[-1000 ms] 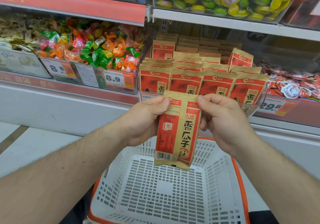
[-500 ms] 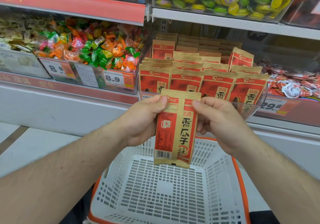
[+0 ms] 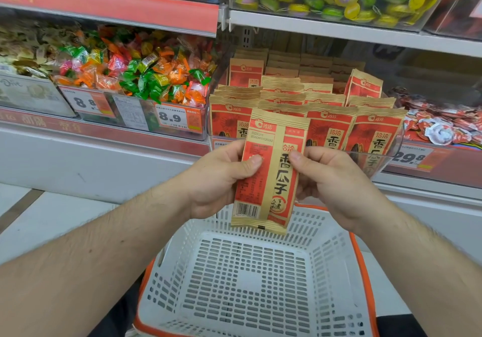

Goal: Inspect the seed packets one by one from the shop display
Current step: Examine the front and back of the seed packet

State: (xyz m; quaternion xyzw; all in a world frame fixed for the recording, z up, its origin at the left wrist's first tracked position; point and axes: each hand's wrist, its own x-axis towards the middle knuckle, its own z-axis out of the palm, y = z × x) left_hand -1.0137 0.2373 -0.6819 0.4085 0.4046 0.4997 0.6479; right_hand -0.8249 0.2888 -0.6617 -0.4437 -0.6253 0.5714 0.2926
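You are standing at a shop shelf, and the held seed packet [image 3: 270,172] is the landmark here. Your left hand [image 3: 220,180] is pinching its left edge, thumb across the printed back, while your right hand [image 3: 331,180] is pinching its right edge, so both grips are clamping it upright. Just behind it, the display bin [image 3: 391,154] is holding rows of matching packets [image 3: 331,128]; below it, a white basket [image 3: 247,284] is waiting. You appear to be reading this packet mid-inspection. Next, judging by the task, you will be returning or dropping it and reaching behind for another.
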